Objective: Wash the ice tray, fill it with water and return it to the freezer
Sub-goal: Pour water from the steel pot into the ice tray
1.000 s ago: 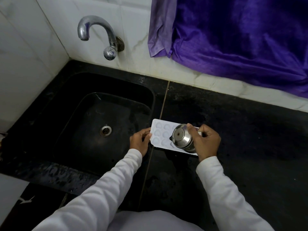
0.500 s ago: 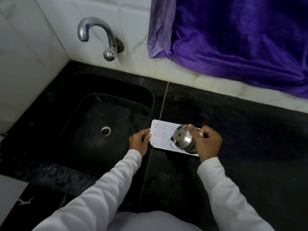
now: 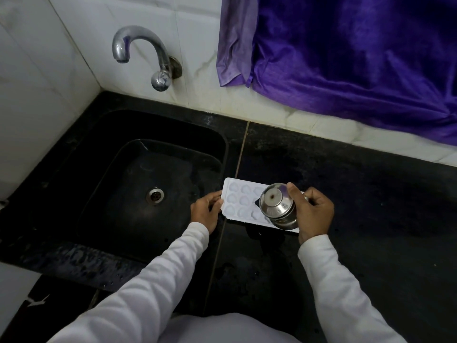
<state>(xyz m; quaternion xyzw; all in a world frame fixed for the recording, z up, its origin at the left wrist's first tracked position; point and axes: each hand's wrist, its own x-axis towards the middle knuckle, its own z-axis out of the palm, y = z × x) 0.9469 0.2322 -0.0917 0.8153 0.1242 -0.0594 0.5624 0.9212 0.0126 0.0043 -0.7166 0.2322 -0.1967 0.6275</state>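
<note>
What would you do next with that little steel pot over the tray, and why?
Probably ease the steel pot, gripped by the right hand, leftwards along the white ice tray. It is tilted over the tray's right end, the left cells lie uncovered, and the left hand holds that end on the counter.

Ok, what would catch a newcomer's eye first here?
The bright purple cloth hanging over the white tiles at upper right stands out most. Next, the white ice tray on the black counter just right of the sink, its end held by the left hand, while the right hand grips a tipped steel pot over it.
</note>
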